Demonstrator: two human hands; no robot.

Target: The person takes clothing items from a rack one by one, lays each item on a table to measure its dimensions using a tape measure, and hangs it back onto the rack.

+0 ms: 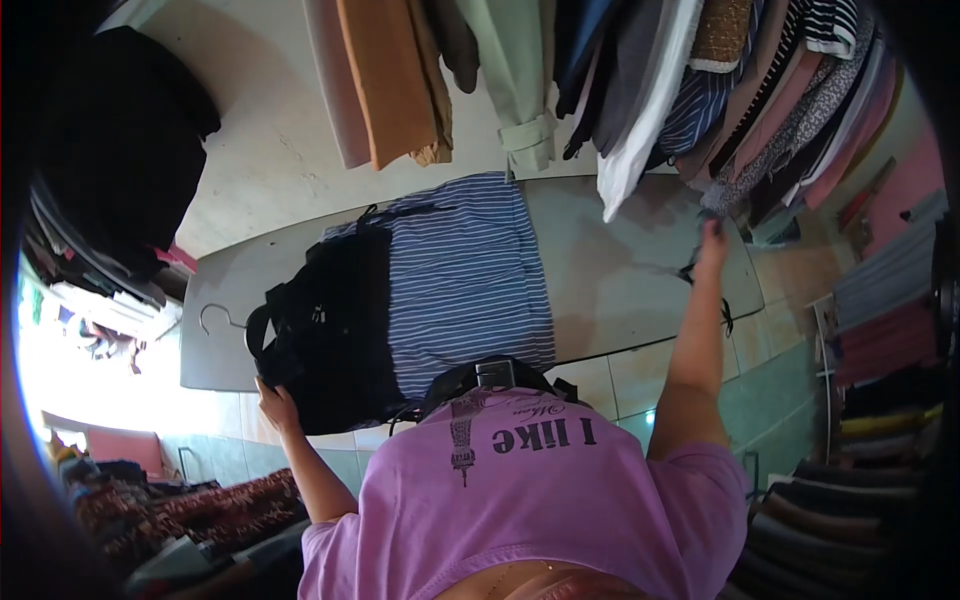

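Note:
My left hand (275,404) is closed on the lower left edge of a black garment (325,340) with straps. The garment lies partly over a blue and white striped cloth (465,280). A hanger hook (215,318) sticks out to its left. My right hand (711,244) is stretched out to the right end of the grey board (610,265), below the hanging clothes. Its fingers are closed around something small and dark, too blurred to name.
Many clothes (645,90) hang along the top. A large black garment (125,150) hangs at upper left. Patterned clothes (205,510) lie at lower left, and rows of folded clothes (830,530) are at lower right.

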